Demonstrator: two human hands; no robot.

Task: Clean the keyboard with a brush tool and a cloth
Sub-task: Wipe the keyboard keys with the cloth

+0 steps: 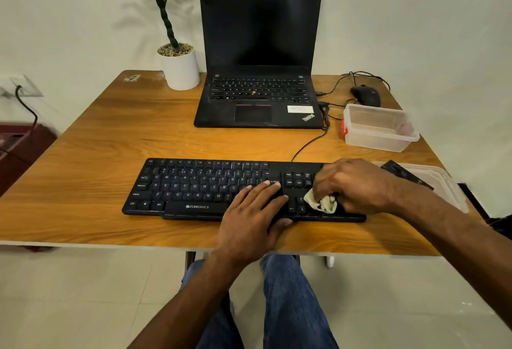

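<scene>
A black keyboard (194, 188) lies across the near part of the wooden table (110, 132). My left hand (253, 215) rests flat on its right-centre keys, fingers straight. My right hand (354, 185) grips a crumpled cream cloth (322, 202) and holds it against the keyboard beside the arrow keys, over the number pad end. A dark flat tool (404, 175), perhaps the brush, lies on a clear lid (443, 182) to the right of the keyboard, partly behind my right wrist.
An open black laptop (259, 71) stands behind the keyboard, with cables running from its right side. A clear plastic box (379, 127) and a black mouse (365, 95) sit at the back right. A potted plant (178, 66) stands at the back left.
</scene>
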